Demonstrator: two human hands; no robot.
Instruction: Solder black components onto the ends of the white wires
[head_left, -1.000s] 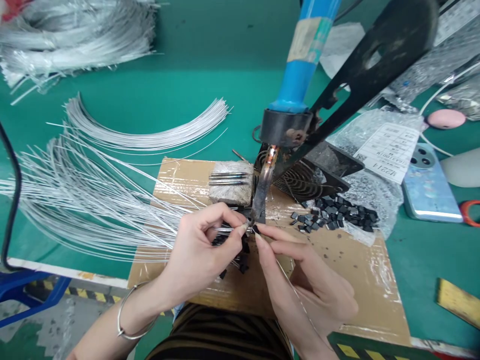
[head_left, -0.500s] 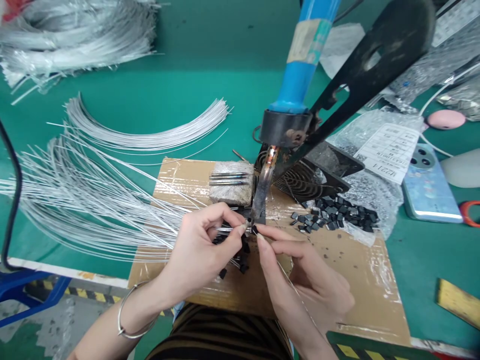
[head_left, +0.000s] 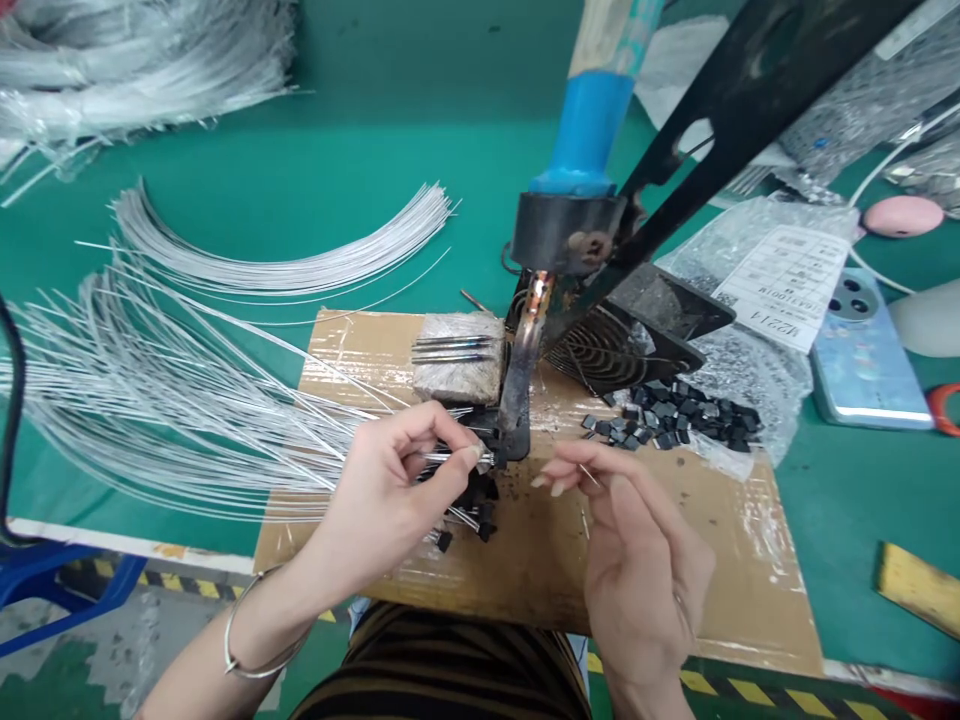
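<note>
My left hand [head_left: 401,495] pinches a thin silvery wire between thumb and forefinger. At the wire's end, just past my fingertips, sits a small black piece [head_left: 501,458], close below the tip of a blue-handled soldering iron [head_left: 517,400]. Whether iron and piece touch I cannot tell. To the right, apart from the iron, my right hand [head_left: 641,560] is curled around thin solder wire [head_left: 589,474], whose end sticks out between the fingers. Below my left fingers lie wires ending in black pieces [head_left: 486,522]. Many loose silvery wires [head_left: 180,400] fan out leftward.
The iron hangs from a black metal arm [head_left: 720,190]. Behind it are a worn grey block [head_left: 457,375] and a black fan [head_left: 600,360]. Loose black pieces [head_left: 667,420] lie on cardboard [head_left: 720,560]. A phone [head_left: 870,360] and plastic bags [head_left: 780,260] are at right.
My right hand has drawn back to the right from the iron tip, taking the solder wire along. My left hand stays near the tip. The view has shifted slightly.
</note>
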